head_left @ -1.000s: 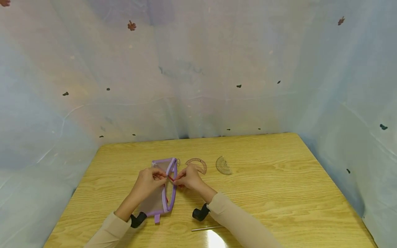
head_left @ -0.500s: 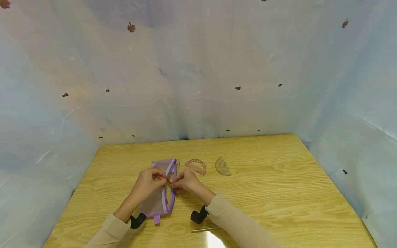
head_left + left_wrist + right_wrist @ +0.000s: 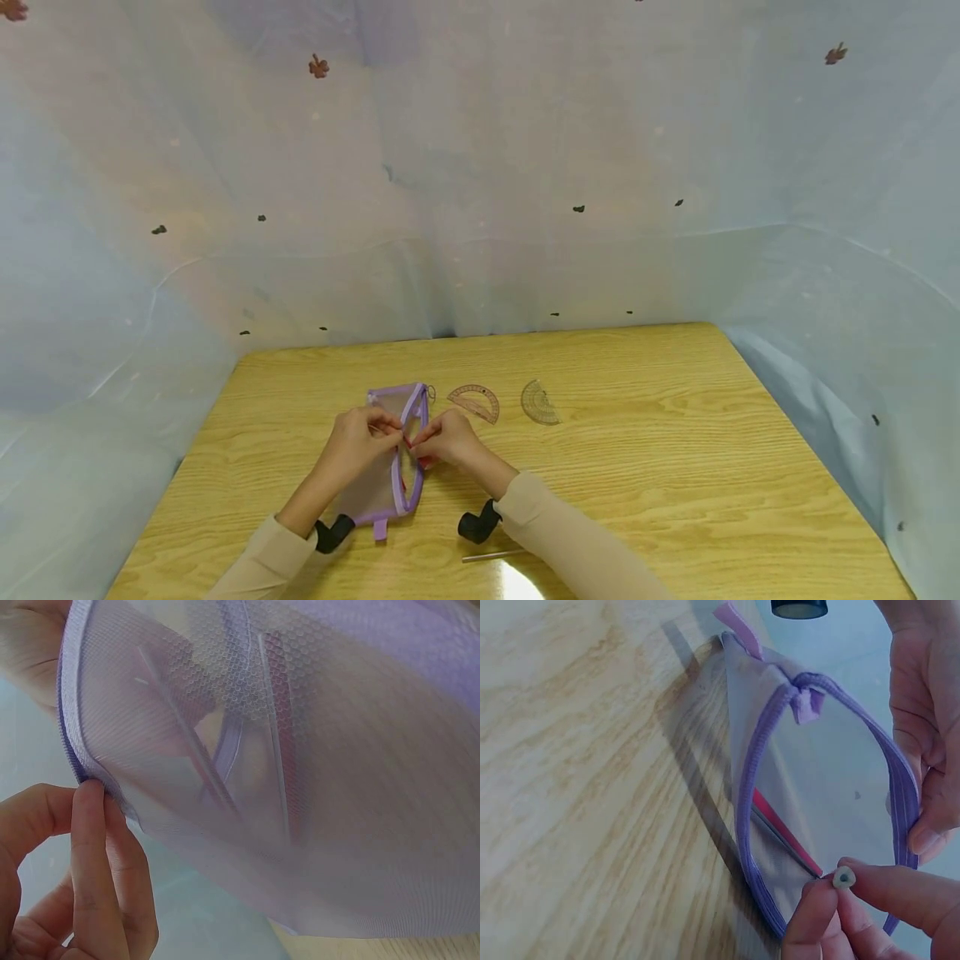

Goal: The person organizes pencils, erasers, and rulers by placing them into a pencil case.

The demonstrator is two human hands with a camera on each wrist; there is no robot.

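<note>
The right hand (image 3: pixel 450 438) pinches a pencil-like stick (image 3: pixel 844 877), whose long axis seems to point into the open mesh pouch (image 3: pixel 369 493); just opposite, the left hand (image 3: pixel 362 433) pinches the pouch's rim (image 3: pixel 904 796); farther away lies a pink protractor (image 3: pixel 472 407)

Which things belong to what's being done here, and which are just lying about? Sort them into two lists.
In use:
mesh pouch, pinched by the left hand
pencil-like stick, pinched by the right hand
red stick inside the pouch

Apparently lying about:
pink protractor
clear protractor
slim rod
</note>
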